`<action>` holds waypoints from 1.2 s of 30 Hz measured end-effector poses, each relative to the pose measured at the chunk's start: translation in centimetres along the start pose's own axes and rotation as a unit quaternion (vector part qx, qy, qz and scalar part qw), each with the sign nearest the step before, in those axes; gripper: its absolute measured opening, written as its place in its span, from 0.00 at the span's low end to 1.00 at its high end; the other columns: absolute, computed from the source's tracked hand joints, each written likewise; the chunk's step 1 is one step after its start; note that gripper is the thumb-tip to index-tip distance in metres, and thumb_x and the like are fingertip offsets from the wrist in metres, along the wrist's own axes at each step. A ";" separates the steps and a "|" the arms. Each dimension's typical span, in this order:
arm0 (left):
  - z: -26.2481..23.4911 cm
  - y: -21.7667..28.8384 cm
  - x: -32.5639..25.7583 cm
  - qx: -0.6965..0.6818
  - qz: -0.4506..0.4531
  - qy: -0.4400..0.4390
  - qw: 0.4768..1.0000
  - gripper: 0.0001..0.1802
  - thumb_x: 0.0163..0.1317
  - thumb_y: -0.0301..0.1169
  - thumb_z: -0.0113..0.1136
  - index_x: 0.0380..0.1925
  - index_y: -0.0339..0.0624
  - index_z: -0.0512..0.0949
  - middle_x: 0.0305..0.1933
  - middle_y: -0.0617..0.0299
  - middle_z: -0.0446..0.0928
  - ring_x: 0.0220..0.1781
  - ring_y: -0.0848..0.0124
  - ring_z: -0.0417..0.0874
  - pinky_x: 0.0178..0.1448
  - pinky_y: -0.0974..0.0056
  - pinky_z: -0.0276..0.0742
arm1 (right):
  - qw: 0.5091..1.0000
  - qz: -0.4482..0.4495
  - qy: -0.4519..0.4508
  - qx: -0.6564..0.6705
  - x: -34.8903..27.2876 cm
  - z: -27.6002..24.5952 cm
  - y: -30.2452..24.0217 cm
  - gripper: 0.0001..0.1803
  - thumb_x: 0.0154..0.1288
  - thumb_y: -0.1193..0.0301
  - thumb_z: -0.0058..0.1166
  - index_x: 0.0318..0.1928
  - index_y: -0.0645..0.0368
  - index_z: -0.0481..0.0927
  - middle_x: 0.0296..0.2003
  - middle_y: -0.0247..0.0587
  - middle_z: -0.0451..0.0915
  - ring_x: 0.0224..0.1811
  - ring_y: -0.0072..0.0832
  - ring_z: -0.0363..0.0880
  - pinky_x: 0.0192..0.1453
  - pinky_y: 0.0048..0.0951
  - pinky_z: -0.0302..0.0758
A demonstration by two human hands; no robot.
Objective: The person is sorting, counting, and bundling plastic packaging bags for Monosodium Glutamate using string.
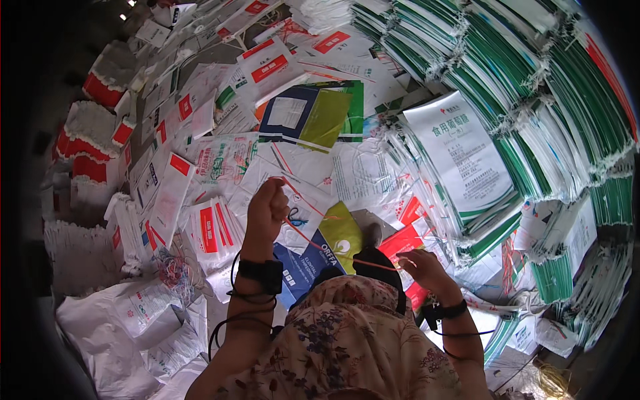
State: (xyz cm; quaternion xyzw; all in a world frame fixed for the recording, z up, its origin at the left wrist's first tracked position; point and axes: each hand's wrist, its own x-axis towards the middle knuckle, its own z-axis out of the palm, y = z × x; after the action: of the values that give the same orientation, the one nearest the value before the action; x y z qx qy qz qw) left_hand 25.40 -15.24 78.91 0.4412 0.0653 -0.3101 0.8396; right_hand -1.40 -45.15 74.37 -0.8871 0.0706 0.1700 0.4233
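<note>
My left hand (269,203) is a raised fist, closed on a thin red string (303,235). The string runs slanting down across my front to my right hand (425,271), whose curled fingers pinch it near the tips. A short length of it also sticks up past the left fist. Just right of that fist, a pair of blue-handled scissors (296,220) lies on a white sheet. Beneath the string is a flat blue and yellow-green printed bag (341,239). Dark bands with cables are round both my wrists.
At the right, bundled stacks of green and white woven sacks (493,73) rise in rows. A nearer stack has a white printed sack (460,153) on top. Red and white bundles (87,137) stand at the far left. A tangle of string (175,272) lies lower left.
</note>
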 end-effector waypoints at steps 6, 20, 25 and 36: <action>10.0 -4.0 4.2 0.462 -0.073 -0.197 0.862 0.14 0.70 0.37 0.46 0.40 0.37 0.74 0.23 0.67 0.67 0.24 0.78 0.66 0.28 0.71 0.63 | 0.855 0.000 -0.170 0.491 16.5 -0.8 -1.6 0.20 0.73 0.65 0.40 0.58 0.66 0.65 0.50 0.44 0.76 0.54 0.35 0.74 0.58 0.34 0.69; -13.5 17.0 22.5 0.712 0.223 0.176 0.642 0.05 0.59 0.27 0.55 0.30 0.39 0.79 0.29 0.53 0.78 0.36 0.58 0.80 0.43 0.55 0.73 | 0.729 0.020 0.140 0.670 38.8 -15.7 -9.1 0.21 0.74 0.53 0.37 0.34 0.55 0.73 0.23 0.26 0.68 0.23 0.16 0.62 0.26 0.19 0.59; -11.6 25.4 29.0 0.778 0.359 0.384 0.345 0.13 0.56 0.24 0.56 0.43 0.37 0.75 0.45 0.52 0.76 0.44 0.56 0.78 0.49 0.54 0.72 | 0.742 0.038 0.155 0.651 47.1 -14.9 -17.9 0.19 0.73 0.54 0.40 0.37 0.56 0.75 0.22 0.27 0.68 0.21 0.16 0.64 0.24 0.18 0.59; -5.3 22.4 41.9 -0.044 -0.061 -0.052 0.996 0.30 0.71 0.55 0.33 0.53 0.44 0.73 0.51 0.59 0.75 0.51 0.69 0.75 0.54 0.60 0.71 | 0.839 0.029 -0.092 0.535 64.4 -13.3 -26.2 0.17 0.74 0.63 0.38 0.42 0.63 0.75 0.29 0.34 0.75 0.26 0.19 0.69 0.31 0.22 0.67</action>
State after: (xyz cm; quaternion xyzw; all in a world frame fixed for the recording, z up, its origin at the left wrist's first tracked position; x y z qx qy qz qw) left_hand 72.73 -21.08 75.34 0.3818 0.0617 -0.3801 0.8402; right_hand 68.87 -37.68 77.90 -0.5007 0.1372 0.1986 0.8313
